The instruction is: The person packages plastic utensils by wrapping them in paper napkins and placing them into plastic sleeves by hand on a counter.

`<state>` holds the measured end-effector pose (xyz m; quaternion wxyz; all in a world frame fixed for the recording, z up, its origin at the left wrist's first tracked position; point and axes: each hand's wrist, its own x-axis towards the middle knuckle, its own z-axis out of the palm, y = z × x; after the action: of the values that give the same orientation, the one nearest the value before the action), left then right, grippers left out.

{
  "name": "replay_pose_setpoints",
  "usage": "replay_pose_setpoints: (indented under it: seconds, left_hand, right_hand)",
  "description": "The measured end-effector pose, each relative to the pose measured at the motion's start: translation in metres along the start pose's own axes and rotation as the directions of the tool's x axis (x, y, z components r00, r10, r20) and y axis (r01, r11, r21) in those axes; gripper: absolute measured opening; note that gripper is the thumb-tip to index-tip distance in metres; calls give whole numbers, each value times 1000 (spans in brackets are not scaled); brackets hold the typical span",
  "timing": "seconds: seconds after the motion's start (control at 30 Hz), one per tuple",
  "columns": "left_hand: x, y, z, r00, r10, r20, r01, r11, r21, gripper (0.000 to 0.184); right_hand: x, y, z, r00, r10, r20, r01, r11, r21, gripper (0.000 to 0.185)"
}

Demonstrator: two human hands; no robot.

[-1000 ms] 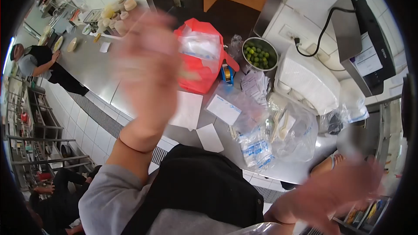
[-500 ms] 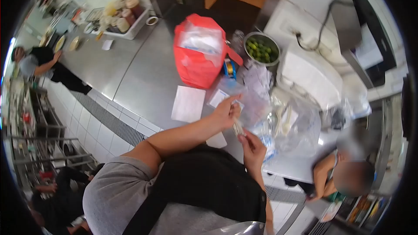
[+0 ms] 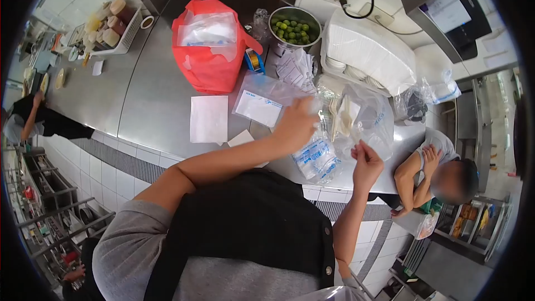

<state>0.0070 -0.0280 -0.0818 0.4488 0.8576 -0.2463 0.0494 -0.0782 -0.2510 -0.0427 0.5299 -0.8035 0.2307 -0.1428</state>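
My left hand (image 3: 301, 125) is over the counter beside a clear zip bag (image 3: 273, 90), its fingers smeared by motion. Farther right, my right hand (image 3: 366, 166) has thumb and fingertips pinched together at a small pale, thin piece that is too unclear to name. Just beyond it lie cream-coloured plastic cutlery (image 3: 346, 116) and a clear plastic bag (image 3: 379, 117). A clear packet with blue print (image 3: 316, 159) rests between my two forearms. White paper (image 3: 209, 119) lies flat to the left, and a white card (image 3: 258, 109) shows within the zip bag.
A red bag (image 3: 206, 67) stands at the back, near a tape dispenser (image 3: 254, 61) and a metal bowl of green citrus (image 3: 295, 28). White containers in plastic (image 3: 368, 44) line the wall. Another person (image 3: 429, 161) leans at the right end of the steel counter (image 3: 150, 108).
My hands, together at a thin pale piece before, have come apart. The right has moved right, and the left sits over the bags. The view has shifted.
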Motion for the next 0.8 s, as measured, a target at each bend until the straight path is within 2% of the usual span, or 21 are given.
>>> replay_pose_setpoints:
  seconds: [0.03,0.07,0.1,0.13,0.2,0.23,0.3,0.33,0.4,0.47,0.53,0.6,0.67,0.73,0.77,0.8]
  left_hand:
    - [-4,9,8,998,68,19,-70,962,262,23]
    - [-7,13,13,991,122,61,-136,852,505,22]
    - [-8,14,14,991,50,127,-115,808,578,31]
    - [-10,7,17,992,40,119,-102,806,584,31]
    - [-11,-10,20,998,-42,49,10,850,527,41]
    - [-10,-16,14,998,-44,49,11,845,535,41]
    - [-17,-22,3,996,0,84,-24,959,282,46]
    - [-17,-19,-6,995,-12,99,-16,960,280,46]
    - [-18,-12,-18,998,26,56,-32,993,114,49]
    - [-23,-11,-16,1000,12,26,-14,997,81,53]
    - [-25,-12,-12,998,0,62,-5,997,77,58]
    - [-28,-5,-10,998,14,63,-17,999,47,58]
    - [-29,5,-8,997,35,65,-36,999,10,58]
    - [-28,14,-8,986,96,136,-97,995,-2,59]
    - [-28,16,-8,985,104,138,-108,994,18,59]
    - [-28,18,-9,981,71,182,-83,995,60,61]
  right_hand:
    - [-3,2,5,999,17,35,-16,1000,-21,18]
    - [-7,7,12,999,24,48,-26,999,22,18]
    - [-13,3,21,998,22,60,-24,999,29,18]
    - [-19,-1,30,997,21,71,-24,999,39,18]
    - [-28,-5,45,993,44,108,-55,994,93,19]
    - [-33,-6,52,989,73,132,-92,985,143,19]
    - [-40,-12,64,978,81,190,-107,986,130,19]
    - [-41,-14,70,968,79,239,-109,988,114,19]
    - [-41,-9,76,954,127,273,-168,977,131,20]
    - [-36,-7,75,963,93,254,-101,995,18,20]
    - [-38,-28,71,964,84,253,-96,995,39,19]
    - [-40,-39,70,964,92,251,-132,980,149,18]
    - [-36,-30,75,946,114,304,-160,978,131,18]
    - [-31,-20,80,922,119,369,-140,990,31,18]
    - [-29,-18,79,931,61,360,-57,998,-22,18]
    - [-29,-17,79,939,56,338,-69,997,28,18]
